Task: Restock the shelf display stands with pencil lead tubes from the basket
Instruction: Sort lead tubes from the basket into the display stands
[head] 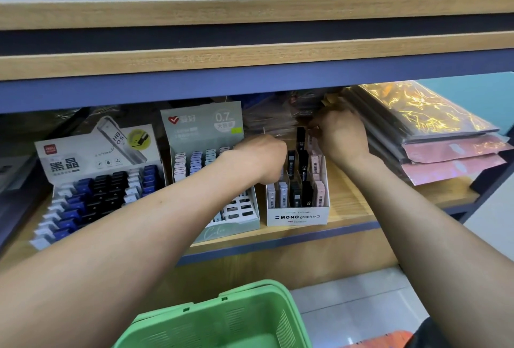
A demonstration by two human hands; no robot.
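Shelf [350, 197]: pale wood-grain board, matt, with blue painted edge.
Basket [222, 320]: green moulded plastic, perforated walls, slight sheen.
Display stands [299, 217]: printed card, smooth white.
Lead tubes [307, 194]: glossy hard plastic.
Packets [417, 113]: shiny film, gold foil glints.
Floor [361, 297]: glossy pale tile.

both hands [300, 150] at mono display stand [297, 215] rear | right hand [340, 136] pinches black tube [301, 139] | green basket [222, 320] below

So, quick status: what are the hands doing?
Both hands at rear of MONO stand. Grips hidden. Green basket below. Nothing blocking.
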